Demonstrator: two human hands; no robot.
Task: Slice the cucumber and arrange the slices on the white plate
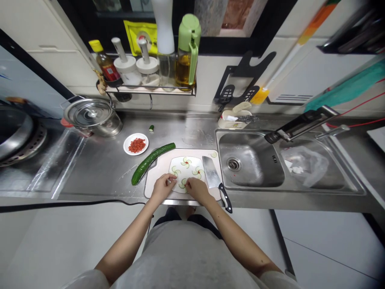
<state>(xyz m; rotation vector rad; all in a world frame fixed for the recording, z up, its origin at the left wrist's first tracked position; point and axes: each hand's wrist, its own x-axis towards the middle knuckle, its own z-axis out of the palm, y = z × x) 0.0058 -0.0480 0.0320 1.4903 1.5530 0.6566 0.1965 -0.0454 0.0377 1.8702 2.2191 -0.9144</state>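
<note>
While the right hand (195, 188) reaches over the nearest cucumber slices (181, 184) on the white plate (187, 171), the left hand (163, 186) stands at the plate's left edge. Fingers of both are drawn narrow; whether they hold anything cannot be told. The plate rests on the cutting board (161, 164), left of the knife (211, 172). Farther off are a whole cucumber (152, 159) and, on the steel desk (99, 160), a dish (126, 143) of red berries (136, 145).

Plate (187, 173) on cutting board (158, 168), between cucumber (152, 159) at left and knife (211, 172) at right.
</note>
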